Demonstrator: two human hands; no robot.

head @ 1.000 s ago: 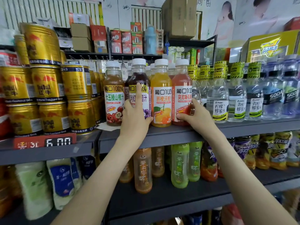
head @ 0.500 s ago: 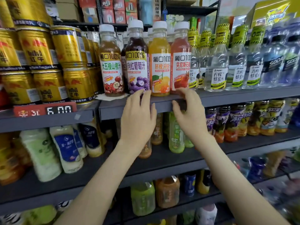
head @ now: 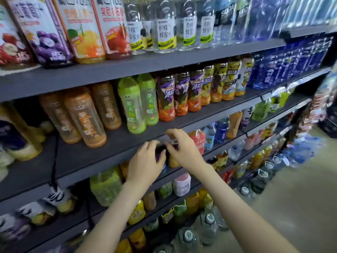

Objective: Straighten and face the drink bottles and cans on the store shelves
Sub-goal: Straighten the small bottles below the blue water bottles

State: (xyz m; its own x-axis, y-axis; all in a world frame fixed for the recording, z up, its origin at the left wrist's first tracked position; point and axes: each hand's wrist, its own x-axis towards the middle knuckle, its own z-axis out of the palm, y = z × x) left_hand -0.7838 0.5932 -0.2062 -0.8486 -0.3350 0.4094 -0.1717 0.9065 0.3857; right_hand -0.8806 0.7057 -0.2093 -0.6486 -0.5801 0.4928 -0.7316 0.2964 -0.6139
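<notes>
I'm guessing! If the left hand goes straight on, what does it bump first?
Probably the dark purple drink, right at the fingers of the left hand; blur hides whether they touch.

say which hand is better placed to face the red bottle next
Probably the right hand: it sits beside the red bottle, while the left hand is farther, curled around the dark bottle.
</notes>
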